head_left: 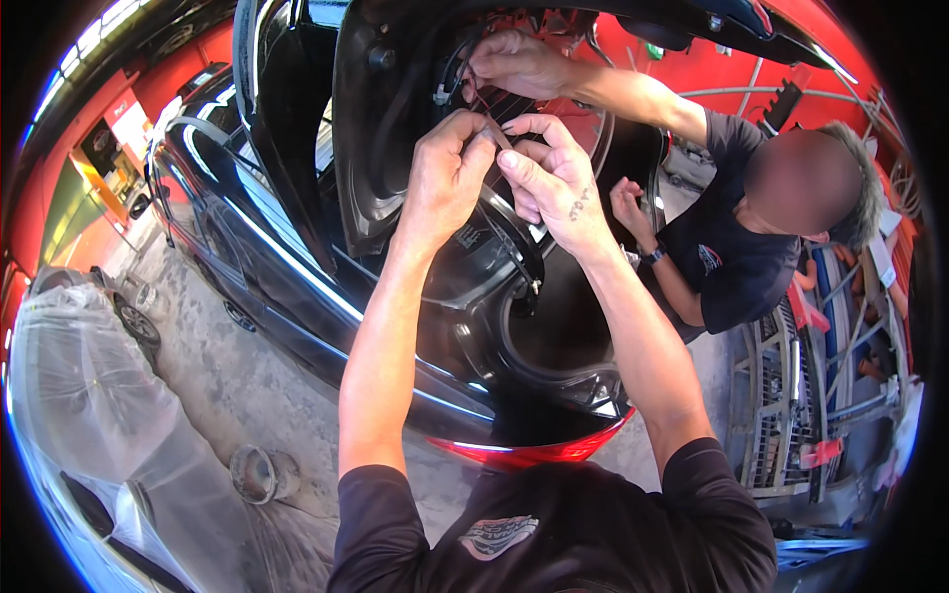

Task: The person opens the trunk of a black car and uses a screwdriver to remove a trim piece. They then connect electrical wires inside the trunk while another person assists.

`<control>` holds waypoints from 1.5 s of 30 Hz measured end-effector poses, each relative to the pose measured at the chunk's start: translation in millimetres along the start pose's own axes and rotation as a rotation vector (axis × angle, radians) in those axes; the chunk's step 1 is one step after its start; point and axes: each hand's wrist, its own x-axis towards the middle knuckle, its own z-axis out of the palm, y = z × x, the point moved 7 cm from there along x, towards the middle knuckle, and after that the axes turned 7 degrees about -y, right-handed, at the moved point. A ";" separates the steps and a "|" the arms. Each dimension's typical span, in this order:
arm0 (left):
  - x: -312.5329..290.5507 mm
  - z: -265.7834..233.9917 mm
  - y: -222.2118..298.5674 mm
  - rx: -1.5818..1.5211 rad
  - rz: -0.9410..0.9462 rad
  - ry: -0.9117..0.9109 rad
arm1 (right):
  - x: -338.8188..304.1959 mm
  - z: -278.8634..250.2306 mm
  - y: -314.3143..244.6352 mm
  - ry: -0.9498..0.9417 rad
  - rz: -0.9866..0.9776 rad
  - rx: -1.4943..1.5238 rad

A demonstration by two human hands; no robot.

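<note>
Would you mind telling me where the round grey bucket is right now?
In the head view, the bucket sits on the grey floor at lower left, beside the translucent plastic sheeting and left of the person's black left sleeve.

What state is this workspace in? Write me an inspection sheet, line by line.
Surface: black car, glossy, open at the rear.
Things in hand: small thin piece; exact kind unclear.
Clutter: bucket on the grey floor; loose car parts piled at right.
Hands: left hand and right hand close together, pinching at the piece; co-worker's hand just beyond.
Cables: thin wires by the co-worker's hand.
Surroundings: red walls; clear plastic sheeting draped at left.
</note>
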 end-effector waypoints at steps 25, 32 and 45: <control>-5.3 1.9 -17.5 -0.060 -0.130 0.112 | -6.2 -16.7 -41.8 0.176 -0.125 -0.707; -3.7 7.2 -11.0 0.016 -0.036 0.073 | 6.2 2.3 -55.1 -0.035 -0.544 -1.360; -1.1 12.4 2.2 0.203 0.112 0.163 | 15.6 3.3 -49.8 0.042 -0.516 -1.354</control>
